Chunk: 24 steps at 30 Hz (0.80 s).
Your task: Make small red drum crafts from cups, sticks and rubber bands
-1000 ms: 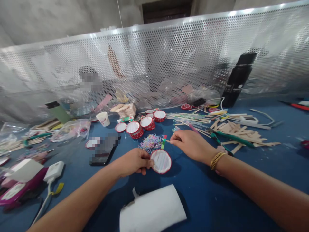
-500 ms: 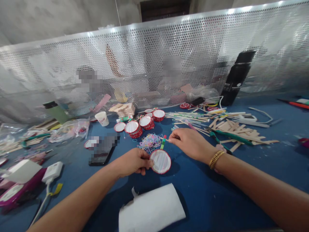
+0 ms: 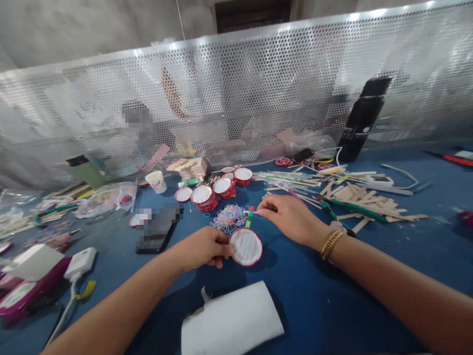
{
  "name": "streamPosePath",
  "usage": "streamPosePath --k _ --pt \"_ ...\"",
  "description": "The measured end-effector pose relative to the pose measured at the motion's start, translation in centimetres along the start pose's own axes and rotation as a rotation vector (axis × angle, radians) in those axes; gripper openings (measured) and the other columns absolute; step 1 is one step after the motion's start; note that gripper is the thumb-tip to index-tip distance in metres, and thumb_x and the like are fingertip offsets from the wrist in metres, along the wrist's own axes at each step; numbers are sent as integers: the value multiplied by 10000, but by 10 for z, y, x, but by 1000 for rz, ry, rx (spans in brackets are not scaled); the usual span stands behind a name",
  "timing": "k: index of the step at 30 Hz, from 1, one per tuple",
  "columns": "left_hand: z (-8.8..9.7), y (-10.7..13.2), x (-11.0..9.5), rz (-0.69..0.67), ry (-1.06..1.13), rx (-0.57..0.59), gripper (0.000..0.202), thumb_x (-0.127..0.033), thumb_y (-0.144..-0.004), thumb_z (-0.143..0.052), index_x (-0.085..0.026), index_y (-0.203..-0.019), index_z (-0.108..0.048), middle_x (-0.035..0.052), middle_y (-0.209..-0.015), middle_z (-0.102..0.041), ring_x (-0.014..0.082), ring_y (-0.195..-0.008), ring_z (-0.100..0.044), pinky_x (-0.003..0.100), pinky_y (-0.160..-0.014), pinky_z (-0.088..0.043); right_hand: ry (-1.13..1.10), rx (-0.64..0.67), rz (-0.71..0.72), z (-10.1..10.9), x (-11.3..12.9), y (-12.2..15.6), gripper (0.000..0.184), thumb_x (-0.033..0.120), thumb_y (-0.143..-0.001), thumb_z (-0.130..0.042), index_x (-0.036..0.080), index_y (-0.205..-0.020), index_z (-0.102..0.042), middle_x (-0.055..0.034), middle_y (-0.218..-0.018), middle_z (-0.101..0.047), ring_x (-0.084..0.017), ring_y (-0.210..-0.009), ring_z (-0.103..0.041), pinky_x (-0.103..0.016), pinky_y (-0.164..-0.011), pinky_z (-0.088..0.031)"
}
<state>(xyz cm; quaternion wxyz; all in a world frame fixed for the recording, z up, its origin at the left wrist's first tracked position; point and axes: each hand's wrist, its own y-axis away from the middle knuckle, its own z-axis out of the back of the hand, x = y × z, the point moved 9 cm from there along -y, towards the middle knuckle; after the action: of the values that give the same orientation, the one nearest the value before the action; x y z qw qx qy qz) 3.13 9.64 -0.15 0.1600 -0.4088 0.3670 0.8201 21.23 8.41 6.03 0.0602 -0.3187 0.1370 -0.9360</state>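
Note:
My left hand [image 3: 205, 248] is closed on the edge of a small red-rimmed paper cup [image 3: 246, 246] lying on its side on the blue table [image 3: 332, 296]. My right hand [image 3: 288, 217] pinches the end of a thin stick that carries a green and red coloured piece [image 3: 251, 217], just right of a heap of small coloured rubber bands [image 3: 229, 218]. A gold bracelet [image 3: 330, 244] circles my right wrist.
Several more red-rimmed cups [image 3: 214, 190] stand behind the bands. Wooden sticks [image 3: 365, 202] and green-handled pliers [image 3: 343, 207] lie at the right. A phone [image 3: 157, 231], white charger [image 3: 81, 264] and white foam sheet [image 3: 231, 323] lie near me. A perforated metal screen [image 3: 258, 88] closes the back.
My right hand has drawn slightly left and up with the stick. The left hand and cup stay put.

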Motion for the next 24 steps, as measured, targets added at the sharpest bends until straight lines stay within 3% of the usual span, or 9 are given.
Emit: streamPosePath --k 13,24 --pt "-1 -1 2 -15 70 -8 314 -400 -638 -763 -147 -668 -579 -51 -509 -529 66 -460 -494 189 -452 -323 -406 -105 -44 -4 -12 1 158 313 -869 -559 197 -775 -609 -29 -803 -727 -150 -742 -662 -303 -749 -494" --pt "-5 4 -4 -27 89 -13 288 -383 -677 -727 -152 -632 -561 -47 -487 -525 69 -445 -468 208 -467 -319 -698 -71 -175 -17 -17 5 214 385 -811 -628 174 -789 -600 -44 -823 -711 -142 -754 -652 -311 -778 -501"
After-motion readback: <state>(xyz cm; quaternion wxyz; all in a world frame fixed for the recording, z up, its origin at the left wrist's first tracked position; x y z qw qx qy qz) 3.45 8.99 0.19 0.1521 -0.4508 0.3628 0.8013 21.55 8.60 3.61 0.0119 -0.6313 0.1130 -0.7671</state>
